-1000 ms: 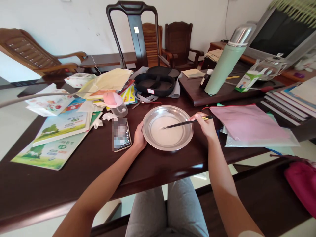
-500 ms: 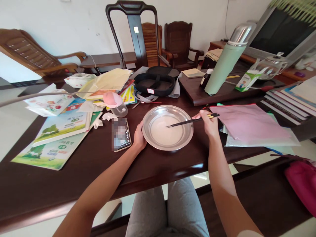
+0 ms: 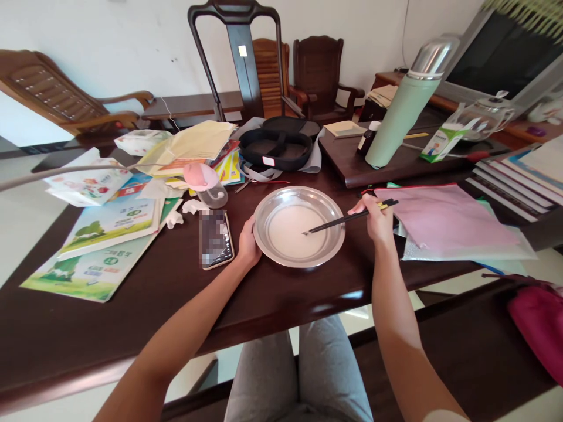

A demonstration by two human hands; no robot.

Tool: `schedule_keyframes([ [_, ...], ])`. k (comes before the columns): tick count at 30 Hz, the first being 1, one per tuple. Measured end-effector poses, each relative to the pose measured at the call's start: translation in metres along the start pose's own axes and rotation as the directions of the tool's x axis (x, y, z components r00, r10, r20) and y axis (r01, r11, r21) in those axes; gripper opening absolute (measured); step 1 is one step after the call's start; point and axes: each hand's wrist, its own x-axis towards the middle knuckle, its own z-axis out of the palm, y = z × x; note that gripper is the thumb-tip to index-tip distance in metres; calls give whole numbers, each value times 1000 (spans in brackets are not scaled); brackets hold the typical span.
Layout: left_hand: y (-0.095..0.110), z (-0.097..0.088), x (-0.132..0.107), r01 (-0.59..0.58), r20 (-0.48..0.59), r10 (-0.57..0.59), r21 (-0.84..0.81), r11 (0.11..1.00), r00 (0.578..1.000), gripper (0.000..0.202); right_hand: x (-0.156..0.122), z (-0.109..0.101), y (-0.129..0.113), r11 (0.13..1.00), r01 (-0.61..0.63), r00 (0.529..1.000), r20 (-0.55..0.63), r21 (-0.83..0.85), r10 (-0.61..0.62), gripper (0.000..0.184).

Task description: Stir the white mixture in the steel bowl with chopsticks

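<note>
A round stainless steel basin [image 3: 328, 252] sits on the dark table in front of me, with a milky white liquid [image 3: 290, 234] covering its bottom. My left hand [image 3: 250, 243] grips the basin's left rim, thumb on the edge and the other fingers hidden beneath or behind it. In my right hand [image 3: 376, 217] is a pair of black chopsticks [image 3: 343, 220], held together and slanting left over the right rim. Their tips dip into the liquid near the basin's middle.
Left of the basin lies a phone [image 3: 216, 239], with workbooks [image 3: 105, 252] further left. Behind stand a pink-lidded cup [image 3: 204, 181] and a black case [image 3: 275, 149]. To the right are a pink zip pouch [image 3: 448, 217] and a green thermos [image 3: 402, 117].
The chopstick tips have shifted slightly right and toward me in the liquid, as my right hand moved a little right. My left hand and the basin stay put. The phone's screen picture has darkened.
</note>
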Motion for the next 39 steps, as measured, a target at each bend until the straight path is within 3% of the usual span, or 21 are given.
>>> schedule_keyframes([
  [3,0,-2,1,-2,10,2,-6,1000,1000,30,-4,4,-3,999,-34,984,172,-27,38,59],
  [5,-1,-3,2,-10,15,10,-4,1000,1000,32,-5,7,-6,998,-22,974,224,-57,34,58],
  [12,-2,-3,2,-11,25,11,-11,1000,1000,36,2,1,0,1000,25,999,-40,-12,-25,62],
  [16,-2,-3,3,-12,24,12,-12,1000,1000,34,-3,4,-2,999,-3,983,183,-39,10,60],
  [18,-2,-3,3,-14,25,15,-13,1000,1000,33,-5,6,-4,998,11,973,232,-57,2,58],
  [24,-3,-4,5,-23,9,23,-9,1000,1000,30,0,1,-1,999,32,999,-2,-23,-32,62],
  [30,-3,-6,6,3,-3,-3,-6,1000,1000,28,-4,6,-5,999,16,973,231,-47,-5,58],
  [32,-3,-5,6,2,-3,-2,-5,1000,1000,28,-3,6,-5,998,19,979,206,-57,-7,56],
  [36,-4,-4,5,-10,0,10,0,1000,1000,32,0,1,-1,1000,30,1000,9,-2,-30,59],
  [39,-3,-3,4,-8,-5,8,-3,1000,1000,34,-2,0,-1,1000,20,996,90,20,-22,60],
])
